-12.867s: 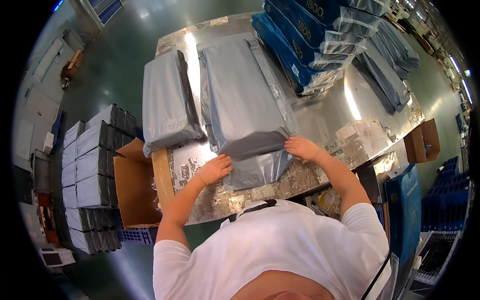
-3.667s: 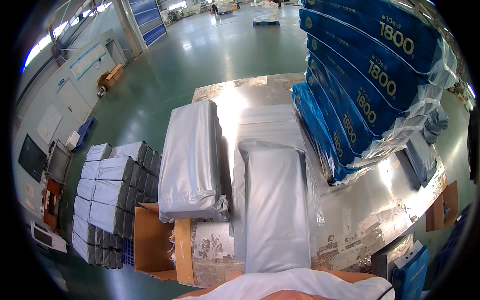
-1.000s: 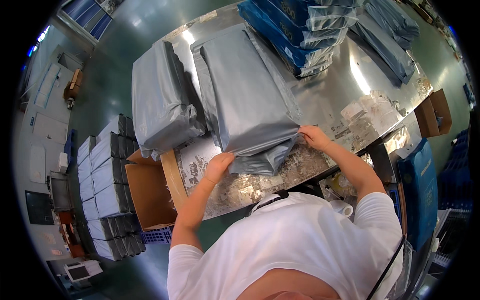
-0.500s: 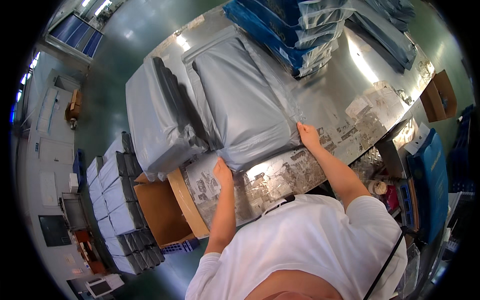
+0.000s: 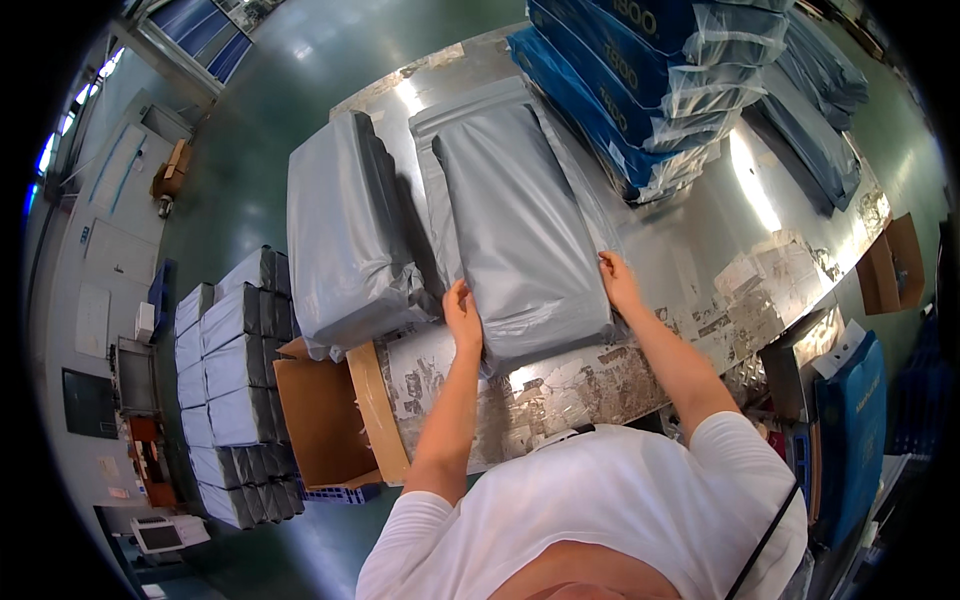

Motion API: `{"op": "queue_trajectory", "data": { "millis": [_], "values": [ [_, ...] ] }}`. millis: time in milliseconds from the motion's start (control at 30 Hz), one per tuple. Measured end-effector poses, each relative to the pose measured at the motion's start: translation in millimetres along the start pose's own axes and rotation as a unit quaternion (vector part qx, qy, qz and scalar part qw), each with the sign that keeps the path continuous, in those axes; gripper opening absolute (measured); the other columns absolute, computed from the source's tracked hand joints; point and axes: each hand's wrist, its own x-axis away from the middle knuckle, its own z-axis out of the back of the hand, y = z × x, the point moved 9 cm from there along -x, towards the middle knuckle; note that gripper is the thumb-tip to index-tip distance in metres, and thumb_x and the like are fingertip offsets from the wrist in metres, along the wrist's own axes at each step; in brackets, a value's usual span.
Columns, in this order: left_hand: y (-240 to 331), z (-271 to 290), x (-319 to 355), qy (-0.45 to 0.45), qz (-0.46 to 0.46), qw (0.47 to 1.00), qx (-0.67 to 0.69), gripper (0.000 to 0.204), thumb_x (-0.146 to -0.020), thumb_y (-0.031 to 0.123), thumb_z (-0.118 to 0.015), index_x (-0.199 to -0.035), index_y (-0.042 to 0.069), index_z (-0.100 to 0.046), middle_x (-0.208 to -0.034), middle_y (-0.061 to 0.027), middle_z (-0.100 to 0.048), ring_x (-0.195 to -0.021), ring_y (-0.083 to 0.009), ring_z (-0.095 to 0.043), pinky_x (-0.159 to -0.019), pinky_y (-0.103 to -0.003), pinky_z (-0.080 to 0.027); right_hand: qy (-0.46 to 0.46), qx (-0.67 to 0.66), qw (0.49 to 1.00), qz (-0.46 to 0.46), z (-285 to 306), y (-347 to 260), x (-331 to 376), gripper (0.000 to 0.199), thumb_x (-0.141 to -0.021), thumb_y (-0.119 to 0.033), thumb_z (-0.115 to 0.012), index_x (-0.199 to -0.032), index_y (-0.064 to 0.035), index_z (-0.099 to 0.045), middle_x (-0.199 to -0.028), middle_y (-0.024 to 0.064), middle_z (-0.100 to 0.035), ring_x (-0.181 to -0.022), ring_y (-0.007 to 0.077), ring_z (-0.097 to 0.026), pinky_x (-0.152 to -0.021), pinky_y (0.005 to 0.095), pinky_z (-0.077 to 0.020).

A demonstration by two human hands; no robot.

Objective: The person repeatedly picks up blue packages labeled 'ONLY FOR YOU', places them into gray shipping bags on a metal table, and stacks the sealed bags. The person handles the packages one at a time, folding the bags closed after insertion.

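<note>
A filled grey plastic mailing bag (image 5: pixel 525 220) lies flat on the metal-topped table (image 5: pixel 560 390) in front of me, its loose margins spread along the sides and far end. At its near left edge, my left hand (image 5: pixel 463 318) is closed with curled fingers on the plastic. My right hand (image 5: pixel 620 286) pinches the opposite edge, a little farther from me. Just left of this bag stands a stack of similar grey packages (image 5: pixel 335 230), which neither hand touches.
Blue packs in clear plastic (image 5: pixel 640 100) are piled at the far right, with flat grey bags (image 5: pixel 810 140) beyond. An open cardboard box (image 5: pixel 320 415) adjoins the table's left end, near stacked wrapped bundles (image 5: pixel 235 360). Another box (image 5: pixel 890 265) stands past the right edge.
Both hands have moved from the bag's near corners farther up its sides. The view has shifted, so the table and stacks sit lower and further right in the picture.
</note>
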Motion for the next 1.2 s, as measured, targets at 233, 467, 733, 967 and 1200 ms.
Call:
{"op": "queue_trajectory", "data": {
  "millis": [233,467,733,967,1200],
  "values": [
    [37.8,-71.1,34.9,-0.179,0.468,0.687,0.526,0.055,-0.08,0.032,-0.057,-0.126,0.006,-0.04,-0.117,-0.0137,-0.05,-0.102,-0.0241,-0.051,-0.088,-0.032,-0.041,-0.184,-0.455,0.803,-0.339,-36.4,-38.2,41.8,0.065,-0.08,-0.056,-0.046,-0.121,-0.0055,-0.048,-0.112,0.0138,-0.055,-0.099,0.0244,-0.056,-0.085,0.0338,-0.045],
    [146.3,-4.2,-21.9,-0.222,0.217,0.909,0.277,0.084,-0.073,0.02,-0.06,-0.138,-0.002,-0.01,-0.128,-0.0198,-0.037,-0.113,-0.0263,-0.042,-0.092,-0.03,-0.036,-0.172,-0.569,0.759,-0.266,-34.8,-107.5,61.2,0.06,-0.075,-0.047,-0.053,-0.12,-0.0061,-0.048,-0.11,0.0157,-0.055,-0.097,0.0281,-0.057,-0.085,0.0384,-0.0461],
    [184.0,163.3,-75.2,-0.076,0.175,0.961,0.201,0.08,-0.073,0.029,-0.061,-0.136,0.001,-0.02,-0.129,-0.0172,-0.038,-0.118,-0.0248,-0.038,-0.096,-0.03,-0.033,-0.276,-0.564,0.752,-0.2,-120.8,-260.3,21.7,0.055,-0.077,-0.04,-0.054,-0.119,-0.0047,-0.046,-0.108,0.0157,-0.055,-0.095,0.0298,-0.056,-0.08,0.0421,-0.0475],
    [91.2,282.1,-142.2,-0.057,0.232,0.87,0.431,0.043,-0.075,0.032,-0.057,-0.105,0.001,-0.056,-0.097,-0.0132,-0.06,-0.084,-0.024,-0.059,-0.075,-0.034,-0.048,-0.292,-0.494,0.816,-0.074,-234.3,-388.2,-6.0,0.058,-0.079,-0.038,-0.053,-0.124,-0.0036,-0.04,-0.113,0.0114,-0.051,-0.101,0.0241,-0.051,-0.083,0.0349,-0.0447],
    [-21.9,310.8,-168.3,0.024,0.261,0.929,0.261,0.05,-0.076,0.043,-0.058,-0.111,0.006,-0.055,-0.107,-0.0051,-0.057,-0.096,-0.0207,-0.053,-0.084,-0.033,-0.041,-0.292,-0.41,0.856,-0.116,-288.3,-313.5,-6.6,0.051,-0.092,-0.04,-0.033,-0.121,0.0009,-0.042,-0.11,0.0119,-0.052,-0.101,0.0181,-0.05,-0.088,0.0308,-0.04]
  ]
}}
